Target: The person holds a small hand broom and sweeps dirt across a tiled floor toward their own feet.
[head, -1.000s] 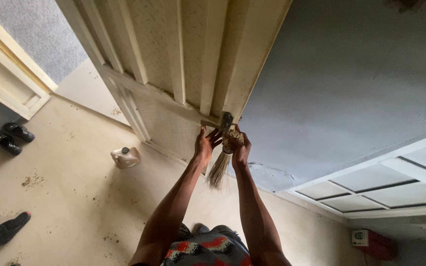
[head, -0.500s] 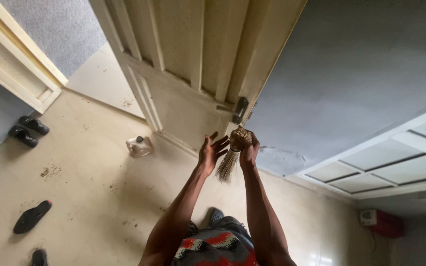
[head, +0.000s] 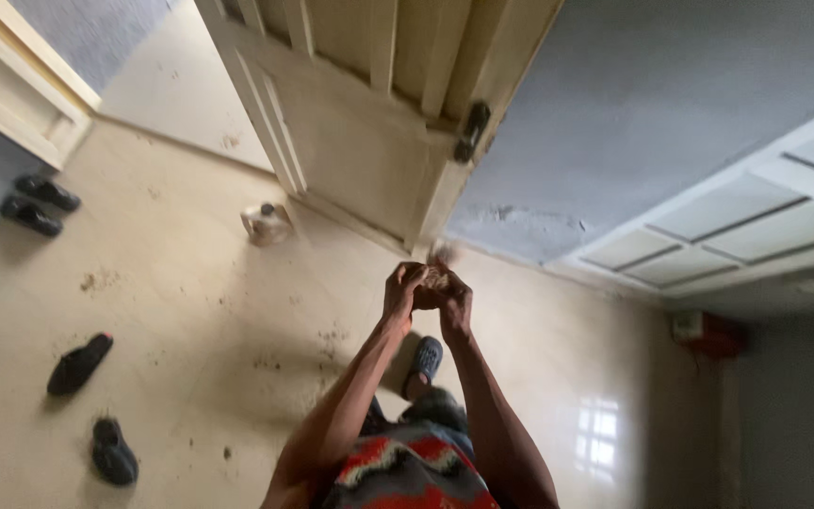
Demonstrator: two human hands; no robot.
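Note:
My left hand (head: 402, 288) and my right hand (head: 453, 300) are pressed together in front of me, both closed around the bound top of a short straw broom (head: 441, 254), whose tip is blurred. A pale strip between my forearms looks like its bristles (head: 396, 366) hanging down. The hands are below the edge of a cream panelled door (head: 360, 141) and its dark handle (head: 471, 127), and touch neither. My foot in a dark sandal (head: 426, 358) stands on the floor beneath them.
A small plastic jug (head: 266, 223) stands on the dirty beige floor by the door. Dark shoes lie at the left: a pair (head: 35, 205) by the wall and two loose ones (head: 77, 363) (head: 113, 451). A red and white box (head: 699, 330) sits by the grey wall.
My hands have come down and away from the door handle. The left hand, open half a second ago, has closed onto the broom beside the right hand. The view has tilted toward the floor.

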